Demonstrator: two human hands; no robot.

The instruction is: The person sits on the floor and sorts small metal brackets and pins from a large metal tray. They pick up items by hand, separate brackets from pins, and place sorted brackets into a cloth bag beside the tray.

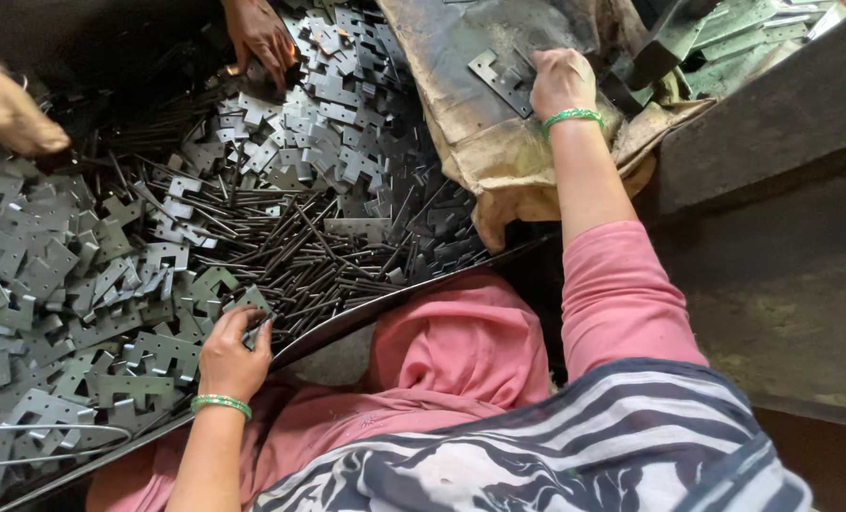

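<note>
- Left hand point(234, 358) seen at near edge of tray point(413, 289), fingers curled down onto grey plates point(148, 356); a plate looks pinched under the fingertips, grip partly hidden.
- Right hand point(562, 82) pressed on a hinge plate point(500, 80) lying on the brown sack point(499, 142), fingers bent over its edge, holding it flat; not lifted.
- Plates piled loose over left and upper part of tray; notched, flat, stamped sheet metal.
- Pins point(300, 237), thin dark rods, heaped in tray centre, between the plate piles.
- Handling, judged: plates stiff, light singly, heavy as a heap; edges and notches prob. sharp, so best taken by flat faces or pinched at a plain edge, not the cut-outs. Surface looks smooth, maybe oily, likely slippery; stacked ones may cling or snag by notches.
- Pins judged stiff, rolling easily, hard to pick singly from a tangle; better taken at mid-length.
- Two other hands in view, not the wearer's: one at top point(257, 38) on the plates, one at left edge point(10, 109) over the pile.
- Green bangles on both wrists; pink cloth point(461, 351) below tray.
- Dark bench point(764, 114) to the right, more metal pieces at top right.
</note>
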